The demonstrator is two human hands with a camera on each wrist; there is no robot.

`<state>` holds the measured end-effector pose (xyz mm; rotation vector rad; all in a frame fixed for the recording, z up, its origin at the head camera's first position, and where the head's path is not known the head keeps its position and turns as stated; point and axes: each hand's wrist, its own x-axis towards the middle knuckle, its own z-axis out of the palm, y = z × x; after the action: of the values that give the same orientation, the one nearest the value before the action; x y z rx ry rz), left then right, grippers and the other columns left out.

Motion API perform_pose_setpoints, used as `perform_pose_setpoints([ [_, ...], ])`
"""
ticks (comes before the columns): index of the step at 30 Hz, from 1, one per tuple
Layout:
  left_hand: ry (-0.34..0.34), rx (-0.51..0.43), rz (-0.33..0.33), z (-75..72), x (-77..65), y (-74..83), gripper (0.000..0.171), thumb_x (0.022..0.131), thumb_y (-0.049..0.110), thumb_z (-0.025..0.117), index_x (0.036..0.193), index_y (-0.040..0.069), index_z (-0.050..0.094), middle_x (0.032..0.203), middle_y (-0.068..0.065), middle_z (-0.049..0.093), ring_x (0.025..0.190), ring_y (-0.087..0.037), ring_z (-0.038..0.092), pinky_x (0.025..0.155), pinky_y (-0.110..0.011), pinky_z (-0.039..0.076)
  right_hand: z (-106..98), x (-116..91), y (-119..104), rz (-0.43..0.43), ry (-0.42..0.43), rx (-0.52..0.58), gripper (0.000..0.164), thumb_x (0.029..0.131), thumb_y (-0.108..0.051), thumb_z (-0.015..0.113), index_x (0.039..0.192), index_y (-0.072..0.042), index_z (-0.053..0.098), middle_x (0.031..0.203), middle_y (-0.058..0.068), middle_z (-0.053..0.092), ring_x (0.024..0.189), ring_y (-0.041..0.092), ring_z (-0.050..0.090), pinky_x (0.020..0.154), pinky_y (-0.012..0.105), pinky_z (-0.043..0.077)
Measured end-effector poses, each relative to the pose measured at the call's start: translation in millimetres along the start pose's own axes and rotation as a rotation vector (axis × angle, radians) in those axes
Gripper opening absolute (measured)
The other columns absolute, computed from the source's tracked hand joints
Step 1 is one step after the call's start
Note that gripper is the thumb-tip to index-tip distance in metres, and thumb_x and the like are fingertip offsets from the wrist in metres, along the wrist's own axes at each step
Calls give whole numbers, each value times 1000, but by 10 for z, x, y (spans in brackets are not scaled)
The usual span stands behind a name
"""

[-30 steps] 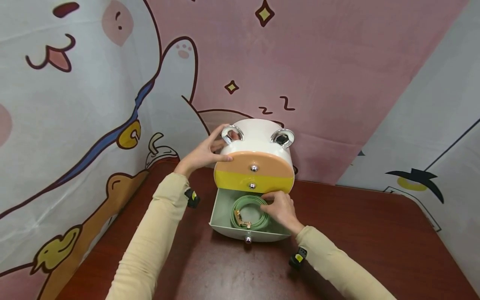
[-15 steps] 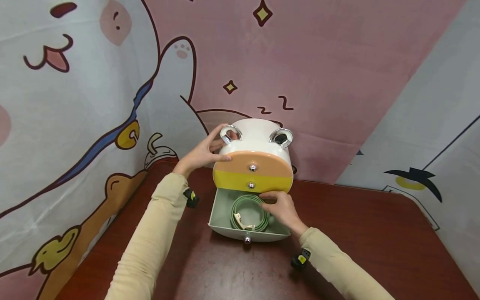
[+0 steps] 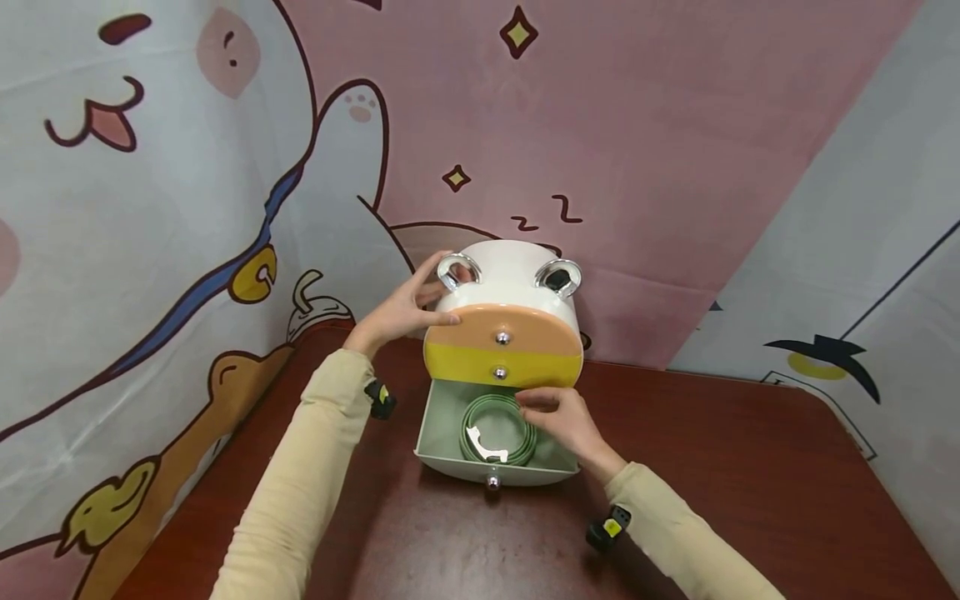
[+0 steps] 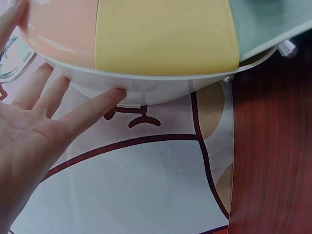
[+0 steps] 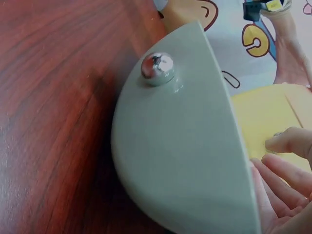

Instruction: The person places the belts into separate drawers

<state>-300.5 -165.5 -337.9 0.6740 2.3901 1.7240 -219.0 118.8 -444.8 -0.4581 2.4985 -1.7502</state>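
Note:
A frog-shaped mini drawer cabinet (image 3: 517, 287) has a white body and orange and yellow drawer fronts. Its pale green bottom drawer (image 3: 461, 471) is pulled out. Inside lies a coiled green belt (image 3: 467, 423) with a shiny metal buckle (image 3: 487, 454). My left hand (image 3: 401, 312) steadies the cabinet's left side, thumb on the orange front, fingers spread along the white shell. My right hand (image 3: 567, 421) hovers over the drawer's right part, thumb and index finger apart beside the coil, with nothing held. In the right wrist view the drawer front (image 5: 175, 131) covers the belt.
Round silver knobs (image 3: 502, 338) sit on the drawer fronts, and two silver ring eyes (image 3: 558, 277) on top. The cabinet stands on a dark red wooden table (image 3: 712, 467), close to a printed cloth backdrop (image 3: 637, 167).
My right hand shifts slightly, its fingertips drawing a little away from the belt coil. The buckle's glare changes. My left hand and the cabinet stay put; the head view drifts slightly.

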Motion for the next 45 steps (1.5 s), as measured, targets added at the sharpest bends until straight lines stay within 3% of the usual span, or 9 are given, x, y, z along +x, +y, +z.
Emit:
perform_pose_setpoints([
  [5, 2, 1, 7, 5, 2, 9, 101, 82, 9, 79, 155, 31, 14, 148, -14, 40, 136, -29, 37, 106, -49, 34, -3, -35, -72, -9, -39, 114, 27, 83, 5, 70, 108, 14, 67, 101, 24, 69, 93, 31, 68, 74, 22, 52],
  [10, -2, 6, 7, 1, -1, 13, 99, 82, 9, 78, 154, 34, 15, 146, -15, 42, 136, -29, 37, 105, -49, 35, -14, -73, -132, -10, -88, 166, 28, 85, 4, 69, 110, 17, 63, 99, 26, 68, 92, 36, 67, 71, 23, 53],
  [16, -1, 2, 11, -6, -2, -5, 98, 83, 9, 78, 152, 41, 17, 145, -16, 43, 136, -30, 36, 102, -49, 38, -12, -125, -165, -31, -148, 179, 26, 86, 3, 68, 108, 16, 64, 96, 29, 67, 80, 30, 69, 68, 34, 56],
  [19, -3, -2, 7, -7, 1, -15, 98, 83, 9, 78, 152, 43, 17, 146, -16, 42, 136, -30, 35, 102, -50, 38, -8, -157, -179, -36, -171, 173, 24, 86, 2, 69, 107, 13, 67, 94, 27, 68, 78, 28, 69, 66, 31, 55],
  [25, -7, -7, -13, -8, 0, -4, 101, 83, 6, 77, 155, 36, 12, 147, -18, 39, 138, -30, 32, 103, -51, 36, 4, -212, -203, -37, -199, 148, 25, 86, -1, 71, 107, 11, 68, 92, 25, 69, 77, 31, 69, 63, 26, 53],
  [34, -4, -3, 3, -4, -3, -21, 97, 83, 9, 77, 151, 43, 17, 146, -17, 41, 137, -29, 35, 102, -49, 39, 17, -285, -219, -51, -233, 163, 23, 87, 1, 69, 105, 14, 66, 89, 24, 69, 74, 30, 68, 63, 33, 55],
  [45, -2, -13, 0, 6, -12, 9, 98, 83, 8, 78, 151, 44, 17, 146, -16, 42, 137, -28, 34, 103, -49, 37, 50, -413, -216, -55, -275, 134, 20, 85, 3, 66, 104, 11, 68, 89, 24, 69, 72, 24, 69, 57, 24, 51],
])
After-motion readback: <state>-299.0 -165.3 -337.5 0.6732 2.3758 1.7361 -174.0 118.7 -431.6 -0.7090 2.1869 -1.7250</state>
